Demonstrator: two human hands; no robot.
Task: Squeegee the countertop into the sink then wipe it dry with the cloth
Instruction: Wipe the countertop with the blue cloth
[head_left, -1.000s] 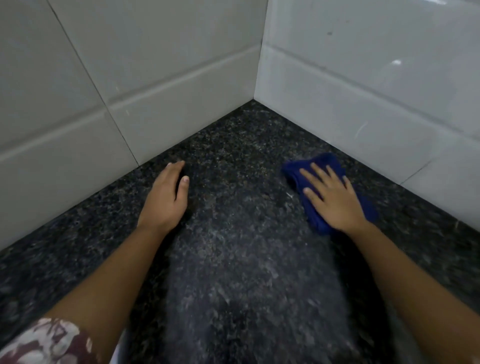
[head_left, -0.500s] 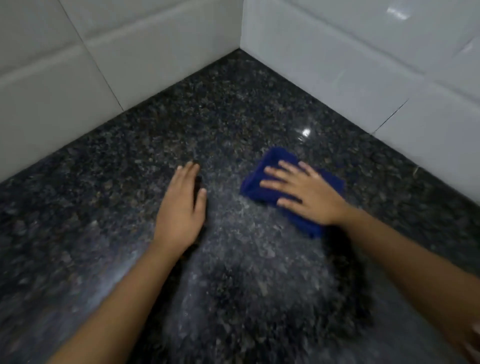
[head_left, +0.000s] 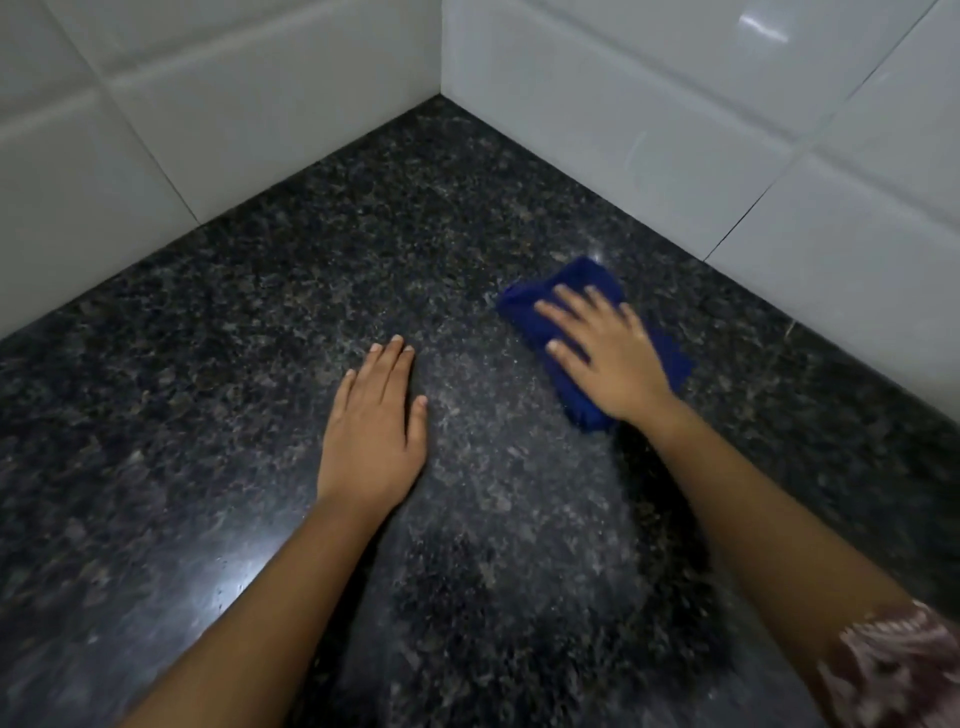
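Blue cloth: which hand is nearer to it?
Right. The right hand presses flat on the blue cloth; the left hand lies apart on the bare countertop.

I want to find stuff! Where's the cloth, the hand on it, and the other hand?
cloth (head_left: 524, 312): head view, on its bare left corner.
right hand (head_left: 608, 358): head view, on its back, flat on the cloth.
left hand (head_left: 371, 431): head view, on its back, flat on the counter.

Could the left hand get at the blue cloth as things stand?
Probably yes: the left hand lies flat on the countertop beside the cloth, nothing between them, though the right hand covers most of it.
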